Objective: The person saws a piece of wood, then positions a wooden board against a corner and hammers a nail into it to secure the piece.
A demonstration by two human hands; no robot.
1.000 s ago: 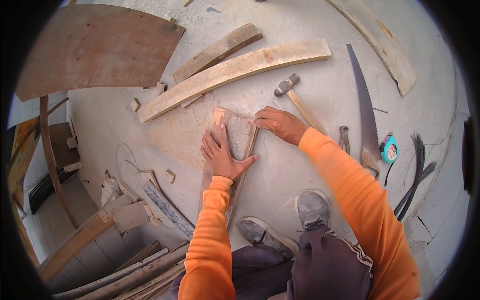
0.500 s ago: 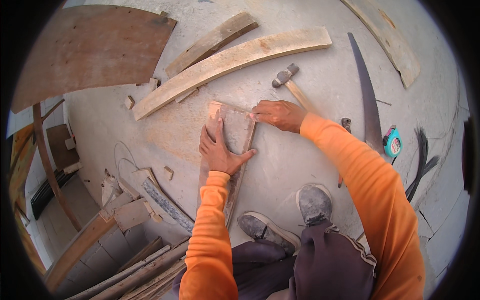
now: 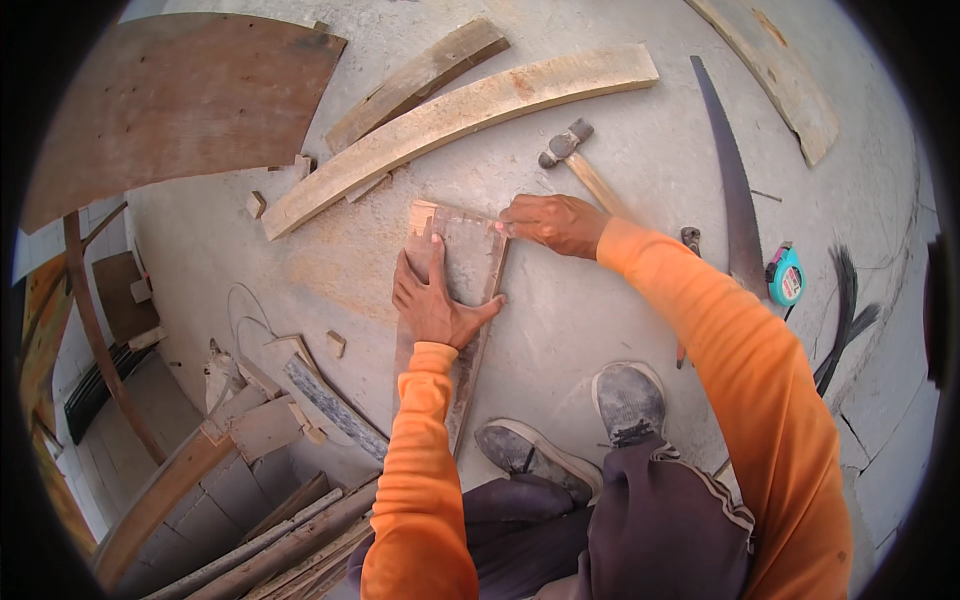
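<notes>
A wooden board with a pale, splintered patch at its far left corner lies on the concrete floor in front of my shoes. Across its top, my left hand rests with fingers spread and the thumb reaching the right edge. My right hand is closed at the board's far right corner, its thumb and fingertips pinched together against the edge. Whatever sits in that pinch is hidden or too small to make out. Just beyond the right hand lies a hammer with a wooden handle, partly behind my wrist.
Two timber beams lie beyond the board, with a brown plywood sheet at far left. On the right are a handsaw, a teal tape measure, black wires and another plank. Timber lengths are stacked at near left.
The view has shifted slightly. Both hands keep nearly the same places on the board, the left spread and the right pinched at the corner.
</notes>
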